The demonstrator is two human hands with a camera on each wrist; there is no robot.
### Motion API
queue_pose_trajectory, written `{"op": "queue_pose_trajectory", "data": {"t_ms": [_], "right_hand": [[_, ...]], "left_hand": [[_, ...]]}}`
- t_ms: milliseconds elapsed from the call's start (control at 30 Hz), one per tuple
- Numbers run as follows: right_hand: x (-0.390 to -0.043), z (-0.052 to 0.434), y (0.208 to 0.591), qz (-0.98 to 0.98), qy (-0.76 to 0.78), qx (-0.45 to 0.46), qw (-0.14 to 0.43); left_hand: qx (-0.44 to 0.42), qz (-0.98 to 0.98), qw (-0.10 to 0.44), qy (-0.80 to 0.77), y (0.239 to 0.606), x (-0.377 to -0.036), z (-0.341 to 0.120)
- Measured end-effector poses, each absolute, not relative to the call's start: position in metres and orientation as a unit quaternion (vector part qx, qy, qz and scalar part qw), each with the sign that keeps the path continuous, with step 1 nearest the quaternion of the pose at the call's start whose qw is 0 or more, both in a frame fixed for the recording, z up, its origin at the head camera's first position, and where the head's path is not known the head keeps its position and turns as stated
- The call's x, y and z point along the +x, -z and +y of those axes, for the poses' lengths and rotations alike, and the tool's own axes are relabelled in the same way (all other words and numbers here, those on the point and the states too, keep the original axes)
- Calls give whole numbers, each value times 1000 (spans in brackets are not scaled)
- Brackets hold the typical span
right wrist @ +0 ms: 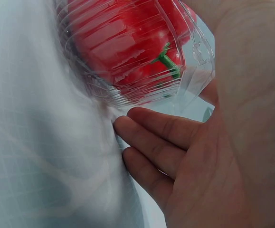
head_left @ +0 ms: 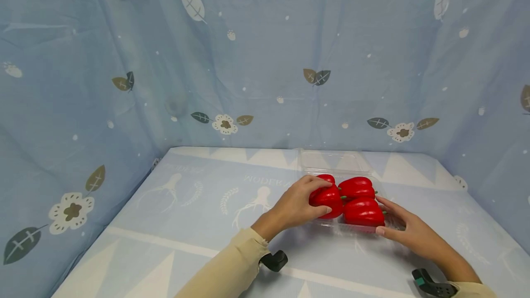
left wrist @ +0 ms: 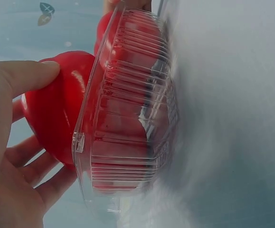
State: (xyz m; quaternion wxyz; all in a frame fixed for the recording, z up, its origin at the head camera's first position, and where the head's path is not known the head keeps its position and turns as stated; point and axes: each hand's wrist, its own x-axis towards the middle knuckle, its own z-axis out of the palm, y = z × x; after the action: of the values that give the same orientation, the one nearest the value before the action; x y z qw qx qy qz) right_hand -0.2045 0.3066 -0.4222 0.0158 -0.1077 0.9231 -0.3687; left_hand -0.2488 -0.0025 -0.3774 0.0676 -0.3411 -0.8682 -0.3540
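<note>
In the head view a clear plastic clamshell container [head_left: 360,228] holds several red bell peppers, among them a back right pepper [head_left: 356,187] and a front right pepper [head_left: 364,211], with green stems pointing right. My left hand [head_left: 298,201] grips the front left bell pepper [head_left: 332,200], fingers over its top and thumb on its near side. In the left wrist view that pepper [left wrist: 63,104] stands up above the container's rim. My right hand [head_left: 407,231] rests at the container's right end, thumb at the near corner and index finger along the side. Its other fingers [right wrist: 151,137] extend loosely below the container's wall.
The container's clear lid [head_left: 335,161] lies folded back, away from me. Under everything is a table with a pale blue and white patterned cover [head_left: 186,224]. A blue curtain with leaves and flowers [head_left: 265,59] hangs behind and at both sides.
</note>
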Motion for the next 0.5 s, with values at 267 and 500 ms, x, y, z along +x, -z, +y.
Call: {"op": "queue_pose_trajectory", "data": {"t_ms": [267, 500], "right_hand": [[-205, 308, 422, 921, 371, -115, 11], [-205, 308, 424, 923, 369, -107, 11]], "left_hand": [[-339, -878, 54, 335, 377, -248, -2], [-333, -888, 47, 315, 375, -248, -2]]}}
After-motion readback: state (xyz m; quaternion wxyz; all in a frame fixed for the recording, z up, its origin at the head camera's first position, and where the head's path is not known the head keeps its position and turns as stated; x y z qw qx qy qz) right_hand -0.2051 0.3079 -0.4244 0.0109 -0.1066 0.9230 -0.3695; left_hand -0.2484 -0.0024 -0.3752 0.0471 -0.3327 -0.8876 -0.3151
